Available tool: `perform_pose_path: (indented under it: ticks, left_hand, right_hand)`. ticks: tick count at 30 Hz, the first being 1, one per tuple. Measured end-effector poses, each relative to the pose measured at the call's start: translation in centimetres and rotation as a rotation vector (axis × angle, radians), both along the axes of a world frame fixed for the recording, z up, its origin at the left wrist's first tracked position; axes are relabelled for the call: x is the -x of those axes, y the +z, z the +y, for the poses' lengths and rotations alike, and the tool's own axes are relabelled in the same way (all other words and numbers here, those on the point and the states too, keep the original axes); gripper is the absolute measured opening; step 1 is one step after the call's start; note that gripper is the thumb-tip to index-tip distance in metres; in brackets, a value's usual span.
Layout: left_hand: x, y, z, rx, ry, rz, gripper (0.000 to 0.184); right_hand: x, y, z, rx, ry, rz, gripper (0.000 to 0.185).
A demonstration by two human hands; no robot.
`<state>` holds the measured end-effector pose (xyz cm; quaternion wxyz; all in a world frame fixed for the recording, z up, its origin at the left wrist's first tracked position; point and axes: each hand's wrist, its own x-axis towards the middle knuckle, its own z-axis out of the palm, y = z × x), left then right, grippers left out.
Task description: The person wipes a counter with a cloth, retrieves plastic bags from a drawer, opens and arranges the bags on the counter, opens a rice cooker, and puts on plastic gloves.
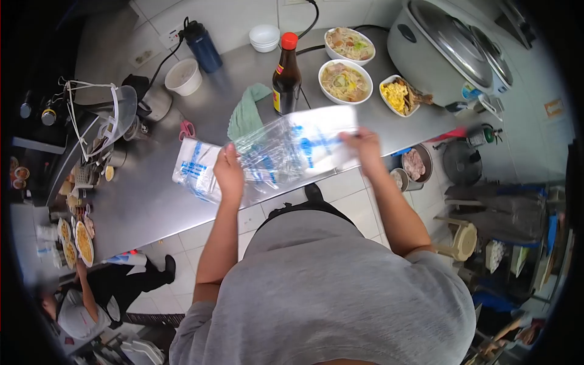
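A clear plastic wrapper (pixel 266 148) with blue print is stretched between my two hands above the steel counter's front edge. My left hand (pixel 230 172) is closed on the wrapper's left part, beside a white pack (pixel 196 163) with blue print at the left end. At the other end, my right hand (pixel 364 148) grips the edge of a white bundle (pixel 328 131) that shows through the printed film; this hand is slightly blurred. Whether the two white parts are joined, I cannot tell. Just behind the wrapper are a green cloth (pixel 248 112) and a red-capped sauce bottle (pixel 287 79).
Two noodle bowls (pixel 345 82), a small egg dish (pixel 399 95) and a large rice cooker (pixel 438 48) occupy the counter's right. Pink scissors (pixel 187 129), a white tub (pixel 184 77) and a dark flask (pixel 202 47) are left. Another person (pixel 82 307) works near plates (pixel 84 243) at lower left.
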<state>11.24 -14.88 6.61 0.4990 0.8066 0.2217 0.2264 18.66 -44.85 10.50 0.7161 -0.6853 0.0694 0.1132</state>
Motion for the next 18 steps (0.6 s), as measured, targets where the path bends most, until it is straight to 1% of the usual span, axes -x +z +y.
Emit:
perform_pose_path:
  ticks: [1,2,3,4,5,6,8,9,11,12,13,14,15,16,18]
  left_hand:
    - [-0.1,-0.6,0.9,-0.07,0.006,0.129,0.042]
    - [-0.4,-1.2,1.0,-0.112,0.009,0.143,0.042]
    - [-0.7,-2.1,0.8,-0.15,0.016,0.161,0.043]
    - [-0.9,-3.2,0.4,-0.189,0.024,0.185,0.043]
    - [-1.5,-5.0,-0.3,-0.058,0.064,0.228,0.046]
    - [-2.0,-5.4,-1.3,-0.096,0.108,0.252,0.048]
    - [-3.1,-6.1,-3.1,-0.178,0.177,0.301,0.051]
    - [-3.5,-7.9,-2.9,-0.125,0.224,0.31,0.06]
    - [-3.2,-5.6,-3.7,-0.028,0.269,0.366,0.065]
    - [-3.1,-3.9,-4.3,0.024,0.291,0.386,0.068]
    - [-2.5,-2.7,-4.2,-0.096,0.328,0.354,0.075]
    - [-2.0,-2.5,-4.0,-0.186,0.35,0.279,0.071]
    - [-1.5,-1.9,-3.8,-0.276,0.274,0.218,0.065]
    - [-1.0,-1.5,-3.6,-0.366,0.198,0.158,0.06]
    - [-1.3,-1.7,-3.8,-0.53,-0.153,0.108,0.054]
  right_hand:
    - [-1.2,0.7,-2.5,0.114,-0.042,-0.104,0.016]
    - [-1.7,2.6,-4.2,0.107,-0.038,-0.118,0.017]
    - [-3.2,1.3,-6.7,0.165,0.006,-0.232,0.02]
    - [-3.6,2.4,-7.0,0.212,0.068,-0.258,0.021]
    - [-3.7,3.9,-7.5,0.256,0.129,-0.285,0.022]
    - [-4.0,5.1,-7.8,0.294,0.186,-0.314,0.023]
    - [-4.4,5.7,-6.4,0.052,0.244,-0.233,0.025]
    - [-4.2,5.4,-5.4,-0.068,0.261,-0.177,0.026]
    - [-5.0,3.3,-3.2,0.153,0.44,-0.2,0.028]
    - [-5.3,2.4,-1.5,0.183,0.549,-0.118,0.03]
    - [-5.8,0.2,0.3,0.275,0.631,-0.139,0.032]
    - [-5.9,-1.4,2.1,0.36,0.678,-0.235,0.039]
    - [-6.3,-6.0,3.6,0.338,0.634,-0.448,0.048]
    - [-6.0,-7.0,4.4,0.587,0.612,-0.532,0.052]
    - [-5.2,-7.8,5.5,0.725,0.581,-0.598,0.047]
